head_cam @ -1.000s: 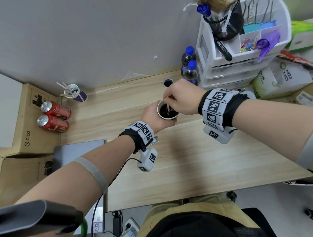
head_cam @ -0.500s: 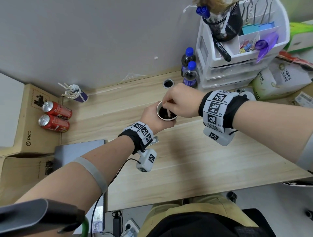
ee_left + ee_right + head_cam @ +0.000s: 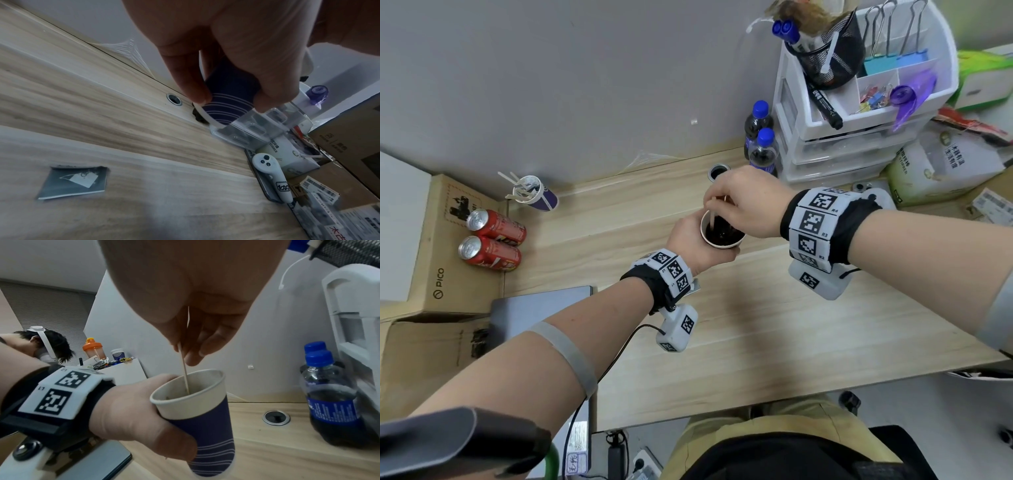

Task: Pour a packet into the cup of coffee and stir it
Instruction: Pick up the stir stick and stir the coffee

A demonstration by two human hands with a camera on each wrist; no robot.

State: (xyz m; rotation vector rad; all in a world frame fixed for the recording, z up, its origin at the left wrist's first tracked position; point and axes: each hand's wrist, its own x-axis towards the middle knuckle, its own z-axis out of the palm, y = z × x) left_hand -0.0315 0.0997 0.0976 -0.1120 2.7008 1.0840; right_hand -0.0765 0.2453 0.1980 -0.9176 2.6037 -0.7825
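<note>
Spill risk: left hand (image 3: 693, 241) grips navy-striped paper cup of dark coffee (image 3: 722, 234) held off the pale wooden desk (image 3: 756, 325) w/ right hand (image 3: 748, 202) pinching thin wooden stirrer (image 3: 183, 368) inside; hard stirring could slosh it.

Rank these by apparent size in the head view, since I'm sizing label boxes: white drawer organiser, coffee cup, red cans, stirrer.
1. White drawer organiser, clearly largest.
2. The two red cans, alike.
3. Coffee cup, mostly hidden by the left hand, so unsure against the cans.
4. Stirrer, thinnest.
</note>
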